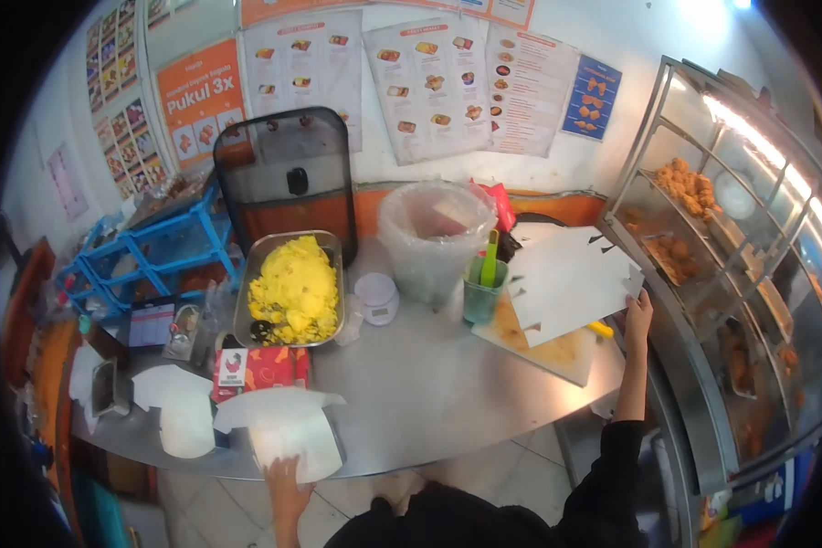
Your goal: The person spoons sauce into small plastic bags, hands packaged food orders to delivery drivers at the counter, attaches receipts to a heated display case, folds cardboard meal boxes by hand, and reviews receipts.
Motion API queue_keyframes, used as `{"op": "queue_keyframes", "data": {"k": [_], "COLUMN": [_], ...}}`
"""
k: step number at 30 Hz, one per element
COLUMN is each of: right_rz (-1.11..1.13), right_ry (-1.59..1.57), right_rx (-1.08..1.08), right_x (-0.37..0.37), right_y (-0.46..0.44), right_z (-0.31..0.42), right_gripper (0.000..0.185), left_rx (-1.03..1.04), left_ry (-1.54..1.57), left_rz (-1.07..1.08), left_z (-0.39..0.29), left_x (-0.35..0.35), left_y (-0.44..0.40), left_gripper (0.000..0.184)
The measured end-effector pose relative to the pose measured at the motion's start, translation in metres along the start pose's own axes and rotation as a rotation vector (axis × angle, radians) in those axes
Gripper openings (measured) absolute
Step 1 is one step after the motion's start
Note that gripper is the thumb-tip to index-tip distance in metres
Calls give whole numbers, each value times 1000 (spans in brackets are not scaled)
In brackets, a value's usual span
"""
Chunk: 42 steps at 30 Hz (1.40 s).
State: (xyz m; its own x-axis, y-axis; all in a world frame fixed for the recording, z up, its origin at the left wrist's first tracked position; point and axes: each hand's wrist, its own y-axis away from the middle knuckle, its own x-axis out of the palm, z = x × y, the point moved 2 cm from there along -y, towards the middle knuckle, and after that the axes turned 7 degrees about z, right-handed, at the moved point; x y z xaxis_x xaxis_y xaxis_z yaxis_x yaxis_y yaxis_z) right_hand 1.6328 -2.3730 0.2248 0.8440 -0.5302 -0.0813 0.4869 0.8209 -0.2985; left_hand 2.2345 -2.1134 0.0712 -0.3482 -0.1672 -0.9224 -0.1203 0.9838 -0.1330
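My right hand [639, 318] is closed on the right edge of a flat white cardboard sheet [575, 283] with notched edges, held up over a cutting board. At the front edge of the table, my left hand [286, 479] grips the near side of a partly folded white paper box [292, 437]; its fingertips lie on the box, and the thumb is hard to see. Beside that box, to the left, stands another partly folded white box [187, 425]. Behind them lies a red printed carton [265, 370].
A metal tray of yellow rice [294, 292] stands behind the carton, next to a small white scale [376, 298]. A plastic-lined bucket [429, 247], a green cup [484, 290] and a cutting board [557, 361] are further right. A glass food cabinet [703, 265] borders the right side.
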Motion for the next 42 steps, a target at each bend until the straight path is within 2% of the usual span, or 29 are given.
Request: {"op": "queue_keyframes", "data": {"k": [2,3,5,7,8,10,12,13,15,16,18,20,21,22,23,24,25,26,27,28,29,30,32,33,35,38,40,41,42], "right_rz": [-41,-145,-230,-300,-322,-207,66,295,448,497,506,523,475,225,-26,-75,-45,-5,-20,-48,-53,-50,-143,-243,-410,-449,-438,-406,-371], "right_ry": [88,-34,40,158,178,665,976,1176,1073,1080,1142,747,788,325,-142,-123,124,385,603,632,848,1065,1152,1206,1324,1343,1330,1327,1316], "right_rx": [-106,-133,-231,-356,-355,-922,-1148,-964,-1302,-1369,-1410,-1057,-1046,-749,-457,-472,-690,-893,-1065,-1067,-1147,-1215,-1159,-1084,-896,-699,-648,-581,-511], "right_x": [-23,-23,-29,-35,-34,-17,5,9,20,20,6,-20,-21,-22,-31,-43,-56,-71,-89,-108,-122,-136,-163,-177,-196,-217,-229,-236,-240], "right_y": [27,48,86,133,157,211,268,294,339,353,378,396,412,424,435,442,449,455,463,471,484,496,519,529,549,572,589,595,601], "right_z": [22,41,67,91,99,121,146,146,156,159,165,165,158,145,134,138,148,158,168,178,186,194,198,196,205,210,218,225,230], "right_gripper": [24,22,25,31,31,28,21,14,7,7,9,13,13,13,14,14,15,22,23,23,23,23,24,25,28,32,37,37,37], "left_rx": [27,118,225,406,451,490,438,444,37,50,-86,-6,47,76,155,222,423,443,604,756,806,814,861,941,929,813,983,987,1019], "left_ry": [43,116,207,778,1034,1558,2083,2084,2415,2384,2109,2096,2126,2086,2293,2497,2430,2411,2266,2122,1968,1960,1725,1693,1762,1870,1906,1904,1715], "left_rz": [-57,-105,-141,8,178,579,1030,1069,1698,1758,1685,1717,1684,1751,1618,1465,1397,1457,1472,1469,1473,1508,1414,1415,1464,1524,1393,1408,1297], "left_z": [-23,-39,-63,-85,-101,-148,-211,-226,-253,-258,-260,-266,-272,-284,-295,-307,-317,-323,-329,-337,-344,-355,-372,-382,-401,-416,-424,-428,-432], "left_x": [-26,-43,-50,-38,-33,-36,-54,-62,-72,-71,-55,-37,-29,-21,-17,-20,-27,-41,-57,-64,-60,-61,-65,-65,-59,-59,-64,-55,-38], "left_y": [-5,-10,-20,-31,-36,-48,-57,-59,-52,-47,-39,-15,-1,16,31,44,53,67,82,98,115,135,178,196,244,286,302,308,313], "left_gripper": [38,37,35,31,29,27,39,39,35,35,29,25,23,23,21,20,24,24,26,29,29,29,27,29,29,28,24,24,23]}}
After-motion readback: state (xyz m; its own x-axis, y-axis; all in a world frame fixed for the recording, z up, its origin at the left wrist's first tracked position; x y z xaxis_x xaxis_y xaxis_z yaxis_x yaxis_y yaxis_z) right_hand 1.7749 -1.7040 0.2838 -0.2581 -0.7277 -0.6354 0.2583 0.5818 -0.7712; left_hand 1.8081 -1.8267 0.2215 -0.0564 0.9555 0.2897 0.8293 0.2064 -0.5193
